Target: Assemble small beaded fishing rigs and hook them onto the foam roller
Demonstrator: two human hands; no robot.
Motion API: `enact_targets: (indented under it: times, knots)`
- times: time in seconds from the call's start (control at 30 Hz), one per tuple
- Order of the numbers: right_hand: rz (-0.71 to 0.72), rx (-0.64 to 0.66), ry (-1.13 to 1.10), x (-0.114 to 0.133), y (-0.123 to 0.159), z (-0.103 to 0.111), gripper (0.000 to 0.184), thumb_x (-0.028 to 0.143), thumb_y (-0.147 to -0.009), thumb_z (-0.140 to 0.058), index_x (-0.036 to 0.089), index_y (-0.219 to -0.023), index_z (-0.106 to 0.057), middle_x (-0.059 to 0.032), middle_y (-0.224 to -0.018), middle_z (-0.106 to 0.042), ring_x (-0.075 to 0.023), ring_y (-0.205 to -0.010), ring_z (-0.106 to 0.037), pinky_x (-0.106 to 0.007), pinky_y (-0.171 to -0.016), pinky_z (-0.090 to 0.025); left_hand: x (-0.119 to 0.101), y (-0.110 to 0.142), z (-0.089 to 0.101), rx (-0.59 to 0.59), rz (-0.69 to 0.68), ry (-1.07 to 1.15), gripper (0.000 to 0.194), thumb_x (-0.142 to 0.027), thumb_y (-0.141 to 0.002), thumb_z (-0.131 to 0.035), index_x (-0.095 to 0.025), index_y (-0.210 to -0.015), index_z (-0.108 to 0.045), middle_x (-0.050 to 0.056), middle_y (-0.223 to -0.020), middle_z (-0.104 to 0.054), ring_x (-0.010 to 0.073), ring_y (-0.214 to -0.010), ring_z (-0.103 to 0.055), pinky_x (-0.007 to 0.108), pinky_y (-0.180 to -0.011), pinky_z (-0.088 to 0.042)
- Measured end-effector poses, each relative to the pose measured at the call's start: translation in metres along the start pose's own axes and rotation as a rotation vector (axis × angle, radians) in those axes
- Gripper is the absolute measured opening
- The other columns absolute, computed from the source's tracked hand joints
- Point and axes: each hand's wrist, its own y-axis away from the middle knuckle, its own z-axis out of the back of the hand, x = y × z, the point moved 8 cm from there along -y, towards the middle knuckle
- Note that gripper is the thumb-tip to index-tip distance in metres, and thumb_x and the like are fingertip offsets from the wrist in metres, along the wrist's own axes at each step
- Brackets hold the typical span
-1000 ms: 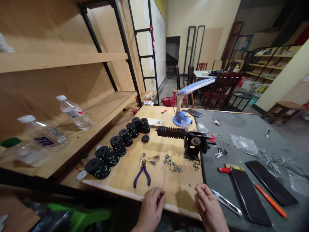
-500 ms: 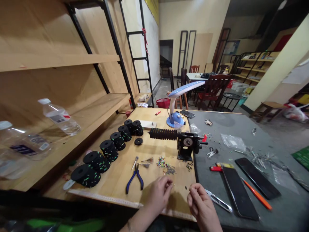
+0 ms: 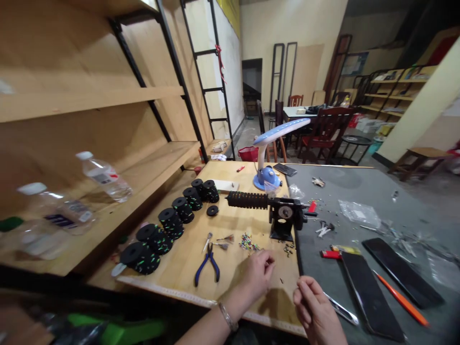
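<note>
My left hand [image 3: 259,274] is over the wooden tabletop, its fingers curled together at the near edge of a pile of tiny coloured beads [image 3: 247,241]. Whatever lies between those fingertips is too small to make out. To the right, my right hand [image 3: 316,306] is raised near the table's front edge, thumb and forefinger pinched; any item there is hidden. Between the hands lies a tiny dark piece [image 3: 281,281]. Blue-handled pliers [image 3: 207,268] rest left of my left hand. Beyond the hands stands a black hand-cranked device [image 3: 282,223] with a ribbed black roll [image 3: 247,200].
Black foam spools [image 3: 139,258] line the left side beside a wooden shelf [image 3: 168,158] with plastic bottles [image 3: 108,177]. A blue lamp [image 3: 267,178] stands behind the device. On the grey mat are phones [image 3: 372,297], an orange tool [image 3: 400,299], metal snips [image 3: 341,309] and a red lighter [image 3: 330,254].
My left hand has moved away from me to the edge of the bead pile, covering part of the small pieces there. The right hand stays pinched. The whole view has shifted slightly.
</note>
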Motion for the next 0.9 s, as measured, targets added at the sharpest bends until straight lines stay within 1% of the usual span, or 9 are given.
enact_targets:
  times: [0.17,0.3,0.4,0.43,0.5,0.6,0.73,0.83,0.9]
  knots:
    - [-0.06,0.048,0.048,-0.009,-0.007,0.001,0.046,0.053,-0.063,-0.081,0.021,-0.08,-0.052,0.0051,-0.055,-0.059,-0.0001,-0.034,-0.028,-0.014,-0.038,-0.017,0.019,0.018,0.024,-0.079,0.033,-0.034,0.012,-0.015,-0.081,-0.054,-0.018,-0.083,-0.065,0.004,-0.079,-0.067,0.0171,-0.073,-0.062,0.025,-0.067,-0.046]
    - [-0.062,0.044,0.061,-0.013,-0.01,0.002,0.049,0.057,-0.06,-0.08,0.021,-0.079,-0.052,0.0054,-0.053,-0.058,-0.0006,-0.033,-0.027,-0.015,-0.037,-0.015,0.038,0.024,0.054,-0.15,0.086,-0.096,0.012,-0.015,-0.084,-0.052,-0.019,-0.084,-0.063,0.003,-0.08,-0.067,0.0172,-0.074,-0.061,0.026,-0.069,-0.046]
    - [-0.057,0.042,0.068,-0.014,-0.008,0.004,0.048,0.056,-0.062,-0.08,0.021,-0.08,-0.053,0.0056,-0.053,-0.057,-0.0005,-0.034,-0.027,-0.015,-0.038,-0.015,0.057,0.022,0.081,-0.2,0.131,-0.184,0.02,-0.009,-0.085,-0.046,-0.018,-0.089,-0.063,0.006,-0.089,-0.065,0.0207,-0.088,-0.058,0.031,-0.08,-0.044]
    - [-0.059,0.04,0.068,-0.015,-0.008,0.004,0.048,0.056,-0.062,-0.08,0.021,-0.08,-0.053,0.0058,-0.053,-0.057,-0.0002,-0.034,-0.027,-0.015,-0.038,-0.015,0.064,0.021,0.089,-0.215,0.15,-0.22,0.023,-0.006,-0.083,-0.045,-0.018,-0.09,-0.063,0.008,-0.093,-0.064,0.0228,-0.094,-0.056,0.034,-0.085,-0.041]
    - [-0.063,0.038,0.065,-0.017,-0.007,0.005,0.049,0.057,-0.062,-0.079,0.02,-0.08,-0.053,0.0062,-0.052,-0.057,0.0003,-0.034,-0.026,-0.015,-0.038,-0.015,0.078,0.016,0.102,-0.227,0.192,-0.284,0.028,-0.001,-0.081,-0.042,-0.017,-0.089,-0.064,0.011,-0.096,-0.062,0.0267,-0.101,-0.051,0.041,-0.091,-0.036]
    - [-0.067,0.042,0.069,-0.019,-0.005,0.002,0.05,0.058,-0.061,-0.079,0.02,-0.079,-0.052,0.0058,-0.052,-0.057,0.0007,-0.034,-0.025,-0.015,-0.039,-0.015,0.092,0.008,0.109,-0.191,0.224,-0.323,0.031,0.002,-0.079,-0.041,-0.017,-0.08,-0.065,0.012,-0.092,-0.06,0.0278,-0.1,-0.049,0.044,-0.091,-0.033]
    - [-0.057,0.048,0.067,-0.018,-0.002,-0.001,0.048,0.056,-0.063,-0.079,0.019,-0.08,-0.053,0.0056,-0.053,-0.057,0.0011,-0.035,-0.024,-0.015,-0.039,-0.014,0.094,0.004,0.108,-0.113,0.198,-0.259,0.021,-0.003,-0.077,-0.051,-0.018,-0.07,-0.063,0.009,-0.089,-0.06,0.0264,-0.1,-0.048,0.042,-0.092,-0.033]
    - [-0.042,0.044,0.073,-0.016,0.0,-0.005,0.048,0.057,-0.063,-0.079,0.019,-0.078,-0.052,0.0057,-0.053,-0.057,0.0012,-0.034,-0.024,-0.014,-0.038,-0.014,0.091,0.011,0.11,-0.07,0.187,-0.141,0.013,-0.007,-0.076,-0.056,-0.019,-0.07,-0.061,0.006,-0.09,-0.06,0.0242,-0.099,-0.051,0.038,-0.09,-0.037]
    - [-0.036,0.045,0.092,-0.017,0.002,-0.01,0.049,0.058,-0.063,-0.078,0.019,-0.078,-0.052,0.0058,-0.052,-0.057,0.0011,-0.034,-0.025,-0.014,-0.038,-0.015,0.086,0.022,0.107,-0.029,0.2,-0.033,0.008,-0.012,-0.077,-0.057,-0.018,-0.072,-0.058,0.004,-0.083,-0.061,0.0208,-0.088,-0.056,0.033,-0.08,-0.042]
